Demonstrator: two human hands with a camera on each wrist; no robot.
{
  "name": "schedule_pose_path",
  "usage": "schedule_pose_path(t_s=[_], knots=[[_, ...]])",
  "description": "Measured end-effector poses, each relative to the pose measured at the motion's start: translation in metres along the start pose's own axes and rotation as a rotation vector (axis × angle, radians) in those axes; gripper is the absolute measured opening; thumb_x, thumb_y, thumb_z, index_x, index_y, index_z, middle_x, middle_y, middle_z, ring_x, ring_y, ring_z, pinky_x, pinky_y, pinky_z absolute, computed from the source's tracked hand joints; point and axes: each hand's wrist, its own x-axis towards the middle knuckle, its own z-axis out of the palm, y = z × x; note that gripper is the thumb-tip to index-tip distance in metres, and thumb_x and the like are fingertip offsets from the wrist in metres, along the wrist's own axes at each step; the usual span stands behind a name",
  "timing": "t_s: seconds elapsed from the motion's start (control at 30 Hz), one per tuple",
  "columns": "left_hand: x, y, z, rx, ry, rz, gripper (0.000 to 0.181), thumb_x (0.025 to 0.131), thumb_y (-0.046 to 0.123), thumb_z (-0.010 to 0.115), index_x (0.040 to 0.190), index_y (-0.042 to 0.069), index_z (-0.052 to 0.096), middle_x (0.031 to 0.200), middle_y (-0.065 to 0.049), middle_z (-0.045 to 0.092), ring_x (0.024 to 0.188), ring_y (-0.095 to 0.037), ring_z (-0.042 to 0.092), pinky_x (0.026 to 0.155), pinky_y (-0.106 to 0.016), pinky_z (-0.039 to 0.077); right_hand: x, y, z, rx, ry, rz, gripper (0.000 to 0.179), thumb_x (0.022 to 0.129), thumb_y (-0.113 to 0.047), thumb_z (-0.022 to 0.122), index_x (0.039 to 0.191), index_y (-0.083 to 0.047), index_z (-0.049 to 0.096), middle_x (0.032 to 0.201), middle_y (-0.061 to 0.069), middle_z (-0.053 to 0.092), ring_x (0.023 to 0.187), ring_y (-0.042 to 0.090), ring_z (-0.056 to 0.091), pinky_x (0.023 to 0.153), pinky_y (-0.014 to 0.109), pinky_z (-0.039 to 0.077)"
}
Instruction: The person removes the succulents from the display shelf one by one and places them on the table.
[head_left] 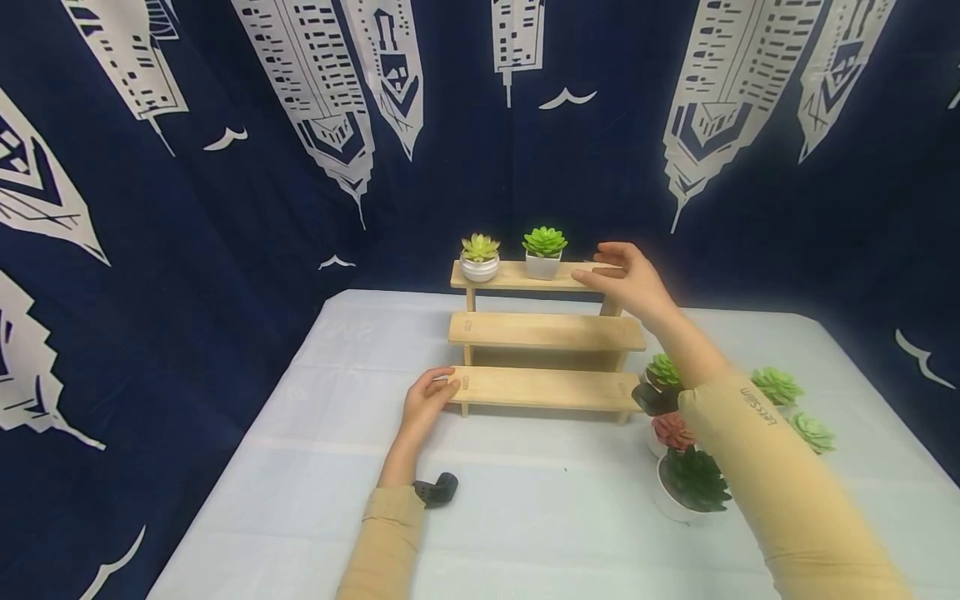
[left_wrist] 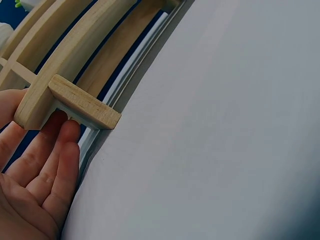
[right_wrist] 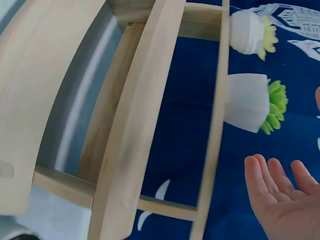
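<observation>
A three-step wooden plant stand (head_left: 547, 387) stands on the white-covered table. My left hand (head_left: 429, 400) pinches the left end of its lowest step, thumb above and fingers curled beneath, as the left wrist view shows. Over the right part of the top step, my right hand (head_left: 626, 279) hovers with nothing in it, its fingers apart from the thumb. Left of that hand sits a bright green succulent (head_left: 545, 242) in a square white pot (right_wrist: 247, 100). Further left on the same step is a yellow-green succulent (head_left: 480, 247) in a round white pot (right_wrist: 246, 32).
Several potted succulents stand right of the stand, partly hidden by my right sleeve: a dark green one (head_left: 693, 479), a red one (head_left: 673, 431) and paler ones (head_left: 777, 386). A navy curtain (head_left: 465, 183) with white buildings hangs behind the table.
</observation>
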Motion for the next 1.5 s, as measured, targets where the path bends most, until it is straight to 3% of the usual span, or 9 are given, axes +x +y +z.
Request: schedule_pose_path(t_s=[0.23,0.53,0.83,1.1,1.5], knots=[[0.001,0.0,0.0,-0.009,-0.003,0.012,0.034,0.087,0.019,0.067,0.117,0.003,0.061,0.104,-0.016,0.066,0.08,-0.015,0.062,0.07,-0.029,0.053,0.02,0.003,0.015,0.063,0.06,0.021,0.089,0.081,-0.042,0.072,0.146,-0.005,0.024,0.144,0.017,0.037,0.128,0.031,0.04,0.102,0.042,0.038],[0.003,-0.002,0.0,-0.012,-0.007,0.005,0.033,0.087,0.018,0.068,0.116,0.005,0.062,0.102,-0.014,0.067,0.079,-0.014,0.062,0.071,-0.03,0.053,0.035,0.006,0.03,0.129,0.066,0.015,0.09,0.083,-0.034,0.072,0.149,-0.007,0.018,0.148,0.018,0.029,0.131,0.033,0.036,0.105,0.042,0.035],[0.002,-0.001,-0.001,-0.014,-0.002,0.005,0.032,0.087,0.018,0.067,0.115,0.005,0.062,0.103,-0.015,0.067,0.082,-0.016,0.062,0.07,-0.03,0.053,0.042,0.006,0.039,0.131,0.055,0.05,0.087,0.085,-0.032,0.07,0.149,-0.005,0.017,0.148,0.019,0.029,0.132,0.032,0.035,0.105,0.042,0.034],[0.002,-0.001,-0.001,-0.006,-0.003,0.002,0.032,0.087,0.018,0.067,0.116,0.004,0.062,0.105,-0.015,0.066,0.082,-0.017,0.062,0.069,-0.029,0.053,0.046,0.004,0.046,0.144,0.037,0.035,0.082,0.088,-0.029,0.067,0.148,-0.004,0.018,0.149,0.018,0.028,0.132,0.033,0.034,0.105,0.041,0.034],[0.002,-0.001,-0.001,-0.016,-0.003,-0.015,0.033,0.087,0.018,0.068,0.117,0.004,0.061,0.102,-0.012,0.066,0.082,-0.015,0.062,0.07,-0.029,0.053,0.05,0.001,0.052,0.082,0.043,0.05,0.074,0.091,-0.026,0.063,0.146,-0.002,0.022,0.145,0.018,0.034,0.13,0.031,0.038,0.102,0.04,0.038]])
